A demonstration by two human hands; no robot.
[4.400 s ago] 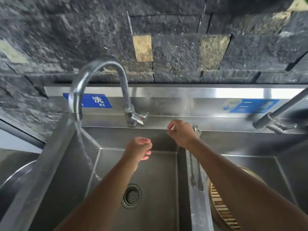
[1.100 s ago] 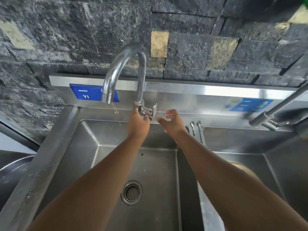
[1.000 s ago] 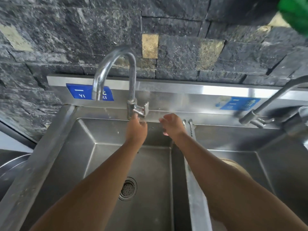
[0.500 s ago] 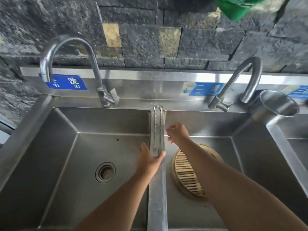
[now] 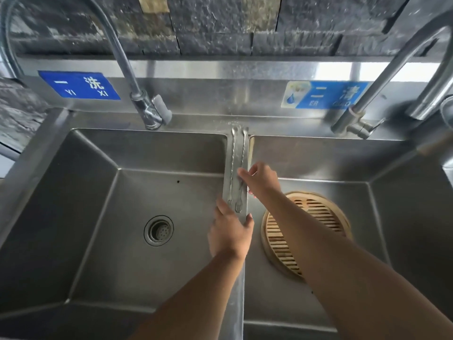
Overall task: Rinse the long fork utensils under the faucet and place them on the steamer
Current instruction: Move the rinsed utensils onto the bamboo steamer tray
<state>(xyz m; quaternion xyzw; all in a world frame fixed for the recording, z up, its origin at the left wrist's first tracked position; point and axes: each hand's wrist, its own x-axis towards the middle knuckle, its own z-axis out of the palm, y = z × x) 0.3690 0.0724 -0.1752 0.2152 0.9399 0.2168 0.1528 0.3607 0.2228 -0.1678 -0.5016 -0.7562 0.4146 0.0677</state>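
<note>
Two long thin metal forks (image 5: 235, 168) lie side by side on the steel divider (image 5: 236, 278) between the two sink basins, tines pointing toward me. My left hand (image 5: 230, 233) rests flat on the divider just below the tines, fingers apart and holding nothing. My right hand (image 5: 262, 180) reaches in from the right basin side, and its fingertips pinch the shaft of the right fork, which lies flat on the divider. The round bamboo steamer (image 5: 318, 212) sits in the right basin, partly hidden under my right forearm. No water runs from the left faucet (image 5: 132, 77).
The left basin has a round drain (image 5: 158, 230). A second faucet (image 5: 367, 94) stands behind the right basin, and a metal cup (image 5: 446, 111) is at the far right edge. Blue labels are stuck on the steel backsplash below a dark stone wall.
Both hands have left the left faucet's handle and come down to the divider. In the last half second my right hand closed onto the right fork's shaft and my left hand slid up to the tines.
</note>
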